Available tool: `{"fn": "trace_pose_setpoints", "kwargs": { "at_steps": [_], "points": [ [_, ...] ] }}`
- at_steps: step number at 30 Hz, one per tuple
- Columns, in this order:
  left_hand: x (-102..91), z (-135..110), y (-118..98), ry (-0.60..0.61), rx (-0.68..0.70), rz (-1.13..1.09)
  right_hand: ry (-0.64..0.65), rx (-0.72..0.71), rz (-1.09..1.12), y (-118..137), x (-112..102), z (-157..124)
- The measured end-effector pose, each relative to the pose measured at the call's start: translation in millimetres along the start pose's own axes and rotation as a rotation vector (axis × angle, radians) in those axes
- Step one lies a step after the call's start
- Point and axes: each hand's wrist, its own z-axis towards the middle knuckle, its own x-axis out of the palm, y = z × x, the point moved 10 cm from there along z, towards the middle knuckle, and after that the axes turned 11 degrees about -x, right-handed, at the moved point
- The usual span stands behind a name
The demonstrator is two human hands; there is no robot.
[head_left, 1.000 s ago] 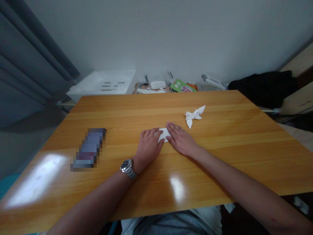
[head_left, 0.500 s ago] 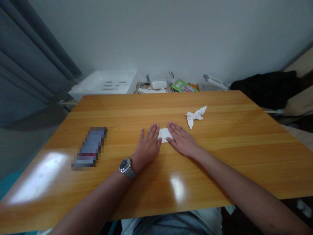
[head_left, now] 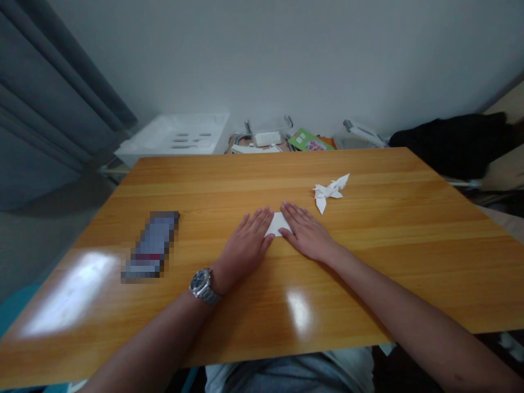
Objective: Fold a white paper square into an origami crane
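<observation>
A small piece of white paper [head_left: 279,224] lies flat near the middle of the wooden table [head_left: 229,322]. My left hand [head_left: 248,240] rests on its left side, palm down with the fingers stretched out; a metal watch [head_left: 204,286] is on that wrist. On the paper's right side lies my right hand [head_left: 306,232], also flat with fingers extended. Both thumbs point inward along the near edge. My palms and fingers hide the paper's two ends. Beyond my right hand sits a folded white paper figure [head_left: 329,192] with pointed tips.
A pixelated phone-like dark slab [head_left: 151,245] lies on the table's left part. Behind the far edge stand a white plastic tray [head_left: 176,136] and a green booklet [head_left: 308,141] among assorted items. Black cloth [head_left: 450,144] is at the far right; a grey curtain [head_left: 49,98] hangs left.
My left hand has turned a little and its fingers have shifted right over the paper, with the thumb moving along. The right hand stays nearly in place. The view has shifted slightly.
</observation>
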Motion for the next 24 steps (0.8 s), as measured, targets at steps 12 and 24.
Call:
{"fn": "trace_pose_setpoints", "kwargs": {
  "at_steps": [12, 24],
  "points": [
    [8.0, -4.5, 0.6, 0.013, 0.014, 0.037, -0.014, -0.017, 0.009, -0.2, -0.7, 0.0],
    [6.9, -3.9, 5.1, 0.032, 0.017, 0.006, -0.005, -0.097, 0.117, -30.9, -16.2, -18.7]
  ]
}}
